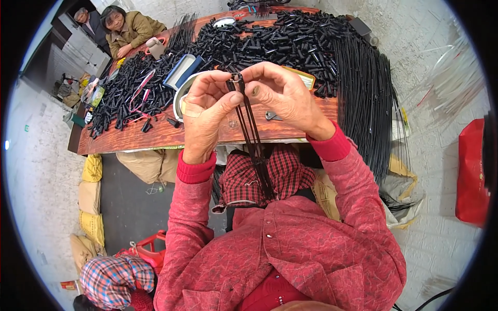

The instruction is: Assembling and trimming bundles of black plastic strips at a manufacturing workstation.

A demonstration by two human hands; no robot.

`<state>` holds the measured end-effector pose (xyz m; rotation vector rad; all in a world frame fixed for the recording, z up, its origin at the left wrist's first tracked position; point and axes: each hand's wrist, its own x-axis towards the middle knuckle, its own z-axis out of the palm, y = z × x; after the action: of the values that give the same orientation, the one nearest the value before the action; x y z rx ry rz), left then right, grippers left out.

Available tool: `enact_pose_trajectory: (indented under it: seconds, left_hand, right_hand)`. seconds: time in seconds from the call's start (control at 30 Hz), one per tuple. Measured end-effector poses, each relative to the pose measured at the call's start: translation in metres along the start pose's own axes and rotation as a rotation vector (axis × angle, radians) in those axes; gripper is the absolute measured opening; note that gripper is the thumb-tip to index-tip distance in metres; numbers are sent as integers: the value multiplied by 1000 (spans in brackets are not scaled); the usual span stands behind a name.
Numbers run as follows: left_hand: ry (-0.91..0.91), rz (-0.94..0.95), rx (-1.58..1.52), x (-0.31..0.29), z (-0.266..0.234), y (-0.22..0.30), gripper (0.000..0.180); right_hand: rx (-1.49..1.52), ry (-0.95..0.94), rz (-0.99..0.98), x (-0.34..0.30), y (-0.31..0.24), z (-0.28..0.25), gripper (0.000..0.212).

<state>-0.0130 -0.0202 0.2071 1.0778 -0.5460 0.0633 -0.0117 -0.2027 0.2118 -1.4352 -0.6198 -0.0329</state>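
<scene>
Both of my hands are raised in front of me above the table's near edge. My left hand (203, 116) pinches the top ends of a few thin black cords (253, 137) between thumb and forefinger. Close beside it, my right hand (290, 96) has its thumb and forefinger closed on the same dark upper ends. A tiny pale, wire-like bit shows between the fingertips; its kind is too small to make out. From my hands the cords hang down to the red-and-black checked cloth (293, 168) on my lap.
Heaps of short black tubular pieces (290, 39) cover much of the wooden table (124, 140). Long black strands (363, 103) droop over its right edge. A blue-and-white tray (182, 71) lies behind my left hand. Two people sit at the far left; another in a checked garment is lower left.
</scene>
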Motion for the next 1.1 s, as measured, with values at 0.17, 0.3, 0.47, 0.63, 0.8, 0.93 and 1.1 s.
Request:
enact_pose_trajectory:
  seconds: [0.17, 0.3, 0.47, 0.63, 0.8, 0.93, 1.1]
  left_hand:
    - [-19, -34, 51, 0, -5, 6, 33]
    - [-18, -16, 43, -1, -6, 6, 32]
    - [56, 78, 177, -6, 0, 5, 31]
    - [22, 17, 65, -2, 0, 14, 34]
    - [-74, -36, 165, -2, -11, 15, 27]
    - [-160, -81, 157, 2, -18, 21, 20]
    - [-206, -77, 101, 4, -26, 18, 15]
  right_hand:
    - [165, -98, 92, 13, -7, -7, 26]
    - [332, -120, 98, 14, -2, -4, 20]
    - [231, 49, -11, 7, 1, 12, 17]
    - [298, -69, 46, 7, -2, 8, 16]
    - [315, -125, 58, 11, 3, 1, 16]
    - [303, -161, 116, 12, -2, 0, 19]
    - [273, -213, 171, 16, -6, -4, 23]
